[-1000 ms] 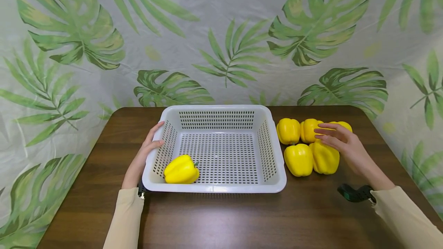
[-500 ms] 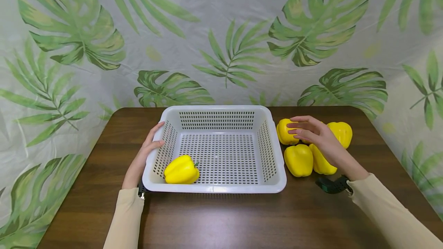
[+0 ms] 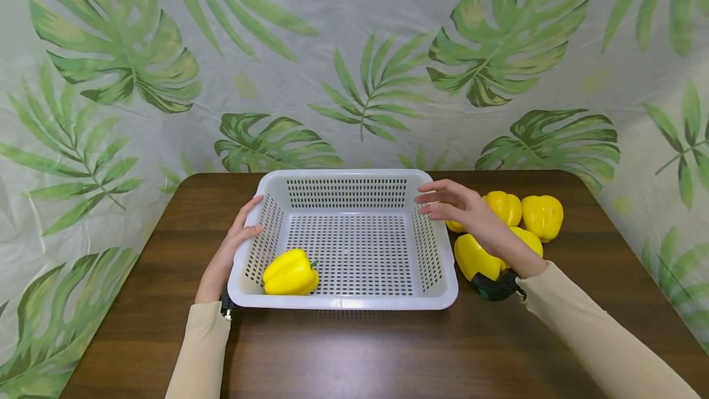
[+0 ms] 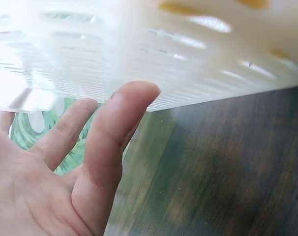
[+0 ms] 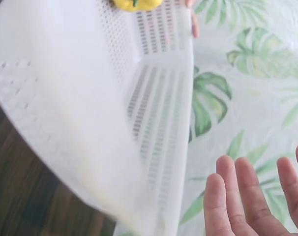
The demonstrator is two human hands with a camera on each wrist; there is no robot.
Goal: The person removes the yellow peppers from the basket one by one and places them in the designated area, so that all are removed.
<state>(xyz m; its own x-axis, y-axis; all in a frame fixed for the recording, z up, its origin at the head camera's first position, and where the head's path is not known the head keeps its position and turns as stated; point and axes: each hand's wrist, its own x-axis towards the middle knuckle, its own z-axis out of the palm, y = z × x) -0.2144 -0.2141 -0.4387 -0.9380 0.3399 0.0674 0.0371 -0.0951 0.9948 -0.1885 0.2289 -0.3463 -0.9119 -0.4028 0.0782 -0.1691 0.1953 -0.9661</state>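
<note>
A white plastic basket [image 3: 343, 302] with slotted walls stands on the brown table. One yellow bell pepper [image 3: 290, 272] lies inside it, at the front left corner. My left hand [image 3: 228, 251] rests against the basket's left side, its fingers and thumb fairly straight; the left wrist view has the thumb [image 4: 107, 147] close to the wall. Over the basket's right rim hovers my right hand [image 3: 471, 211], holding nothing. In the right wrist view its fingers [image 5: 252, 196] are extended and spread. Beneath and behind it sit more yellow bell peppers [image 3: 543, 217], some partly hidden by the hand and wrist.
The dark wooden table [image 3: 354, 356] extends in front of the basket and to both sides. Behind it hangs a pale cloth [image 3: 382, 11] with green leaf prints. A black strap device [image 3: 490, 286] sits at my right wrist.
My right hand has moved left from above the peppers to the basket's right rim, uncovering the far right peppers. The left hand, basket and pepper inside have stayed put.
</note>
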